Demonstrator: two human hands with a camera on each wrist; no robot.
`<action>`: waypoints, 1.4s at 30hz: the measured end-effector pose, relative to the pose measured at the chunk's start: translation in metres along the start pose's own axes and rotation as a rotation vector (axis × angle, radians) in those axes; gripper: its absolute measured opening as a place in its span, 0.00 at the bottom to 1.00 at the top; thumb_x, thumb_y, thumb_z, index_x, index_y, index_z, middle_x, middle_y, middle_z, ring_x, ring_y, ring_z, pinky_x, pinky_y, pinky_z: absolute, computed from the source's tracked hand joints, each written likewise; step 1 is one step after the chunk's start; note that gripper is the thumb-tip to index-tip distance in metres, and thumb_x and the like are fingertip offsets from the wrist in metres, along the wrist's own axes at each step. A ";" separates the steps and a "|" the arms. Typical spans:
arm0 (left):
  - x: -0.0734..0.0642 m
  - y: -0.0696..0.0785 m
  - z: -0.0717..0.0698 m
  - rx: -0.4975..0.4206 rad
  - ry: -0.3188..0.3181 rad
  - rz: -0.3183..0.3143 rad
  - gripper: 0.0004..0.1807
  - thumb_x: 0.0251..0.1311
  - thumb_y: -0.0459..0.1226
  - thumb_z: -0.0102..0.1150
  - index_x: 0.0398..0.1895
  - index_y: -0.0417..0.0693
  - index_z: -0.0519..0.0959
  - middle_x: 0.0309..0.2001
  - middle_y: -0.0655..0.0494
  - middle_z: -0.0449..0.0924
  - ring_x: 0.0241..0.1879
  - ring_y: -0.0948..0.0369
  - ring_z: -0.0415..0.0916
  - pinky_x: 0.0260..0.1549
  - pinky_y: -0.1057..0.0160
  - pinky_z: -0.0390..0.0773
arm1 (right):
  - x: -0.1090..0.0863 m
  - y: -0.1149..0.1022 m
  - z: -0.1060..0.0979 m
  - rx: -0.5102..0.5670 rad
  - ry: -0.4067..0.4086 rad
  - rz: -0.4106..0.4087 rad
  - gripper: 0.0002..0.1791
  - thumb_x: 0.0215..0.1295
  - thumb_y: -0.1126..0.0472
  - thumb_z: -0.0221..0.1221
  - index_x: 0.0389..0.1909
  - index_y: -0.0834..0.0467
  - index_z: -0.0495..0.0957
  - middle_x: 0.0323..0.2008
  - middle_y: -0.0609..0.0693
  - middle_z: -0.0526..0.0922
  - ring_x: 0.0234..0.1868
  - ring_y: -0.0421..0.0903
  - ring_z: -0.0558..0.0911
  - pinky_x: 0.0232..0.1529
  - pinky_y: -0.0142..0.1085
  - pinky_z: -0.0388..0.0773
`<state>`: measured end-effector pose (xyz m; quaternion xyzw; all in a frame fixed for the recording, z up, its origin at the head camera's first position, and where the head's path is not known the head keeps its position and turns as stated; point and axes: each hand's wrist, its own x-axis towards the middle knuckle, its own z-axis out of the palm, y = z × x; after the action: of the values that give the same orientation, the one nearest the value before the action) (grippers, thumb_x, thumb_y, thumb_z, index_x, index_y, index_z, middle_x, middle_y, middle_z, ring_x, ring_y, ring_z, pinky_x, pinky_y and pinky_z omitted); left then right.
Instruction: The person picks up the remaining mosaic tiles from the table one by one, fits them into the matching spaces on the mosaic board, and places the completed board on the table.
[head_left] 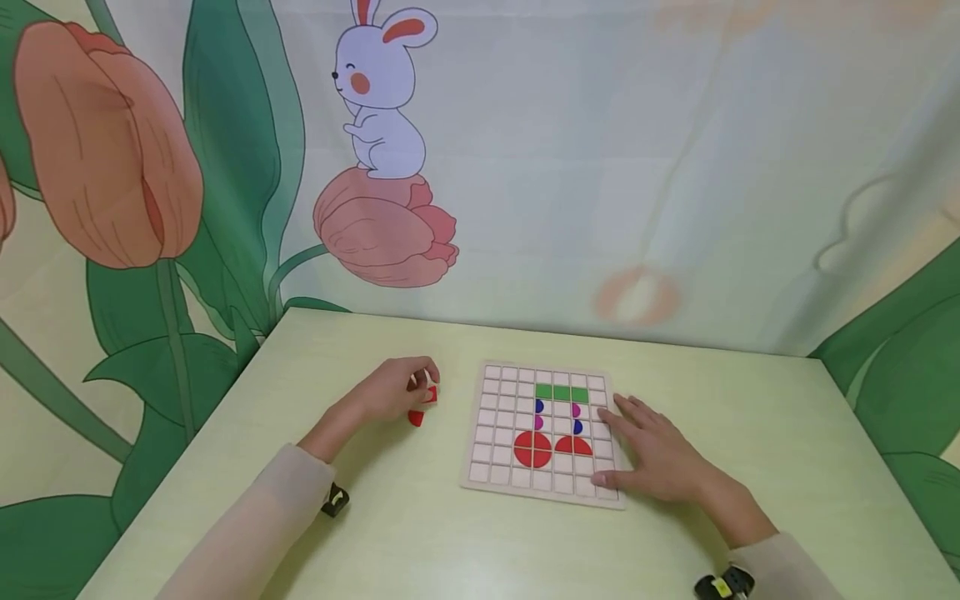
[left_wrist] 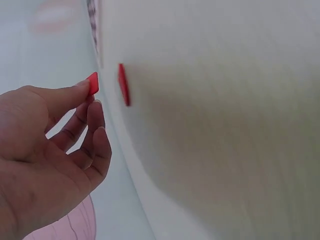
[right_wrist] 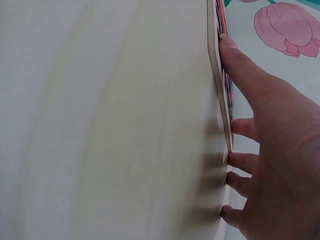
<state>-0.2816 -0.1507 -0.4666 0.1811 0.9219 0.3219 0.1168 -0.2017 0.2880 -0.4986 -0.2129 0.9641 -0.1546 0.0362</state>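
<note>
Head: pinching a thin red tile (head_left: 431, 394) in the left hand (head_left: 388, 390), near a loose red piece (head_left: 416, 418) on the smooth worktop (head_left: 420, 533); spreading the right hand (head_left: 660, 457) wide at a square gridded board (head_left: 498, 475) with 3 green squares (head_left: 561, 393). Left wrist: holding that tile between thumb and fingers. Right wrist: laying the thumb on the board's rim.

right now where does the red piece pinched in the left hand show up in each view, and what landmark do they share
Head: the red piece, slightly left of and below picture centre, at the fingertips of the left hand, left of the grid board.
Left wrist: the red piece, upper left, at the thumb tip.
Right wrist: not in it.
Shared landmark: the pale table, visible in all three.
</note>
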 end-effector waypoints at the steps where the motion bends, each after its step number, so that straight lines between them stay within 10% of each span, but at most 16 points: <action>1: 0.000 0.002 0.000 -0.002 0.002 0.007 0.06 0.73 0.30 0.59 0.48 0.47 0.80 0.38 0.54 0.78 0.35 0.57 0.75 0.31 0.63 0.76 | 0.000 0.001 0.000 0.002 0.003 -0.003 0.60 0.56 0.22 0.66 0.81 0.55 0.65 0.82 0.63 0.57 0.81 0.69 0.54 0.74 0.70 0.55; 16: 0.008 0.045 0.015 -0.056 -0.040 0.183 0.02 0.75 0.38 0.63 0.43 0.55 0.80 0.36 0.59 0.81 0.37 0.59 0.77 0.31 0.63 0.78 | -0.001 -0.002 -0.004 -0.004 0.010 -0.017 0.59 0.56 0.22 0.66 0.80 0.56 0.65 0.81 0.64 0.58 0.80 0.70 0.54 0.73 0.70 0.56; 34: 0.023 0.086 0.059 -0.099 -0.132 0.248 0.04 0.71 0.37 0.67 0.40 0.54 0.80 0.35 0.63 0.82 0.37 0.63 0.77 0.40 0.67 0.79 | -0.001 0.002 -0.002 -0.007 0.009 -0.018 0.60 0.57 0.22 0.65 0.80 0.56 0.65 0.81 0.65 0.57 0.80 0.71 0.53 0.73 0.71 0.56; 42: 0.024 0.107 0.083 -0.091 -0.054 0.222 0.07 0.71 0.37 0.69 0.35 0.56 0.80 0.33 0.66 0.81 0.34 0.64 0.76 0.33 0.69 0.78 | 0.000 0.005 0.003 0.007 -0.006 -0.004 0.61 0.56 0.20 0.63 0.81 0.54 0.64 0.82 0.63 0.56 0.81 0.69 0.52 0.74 0.71 0.54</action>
<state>-0.2479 -0.0174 -0.4647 0.2851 0.8771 0.3695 0.1133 -0.2035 0.2908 -0.5033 -0.2149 0.9631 -0.1571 0.0398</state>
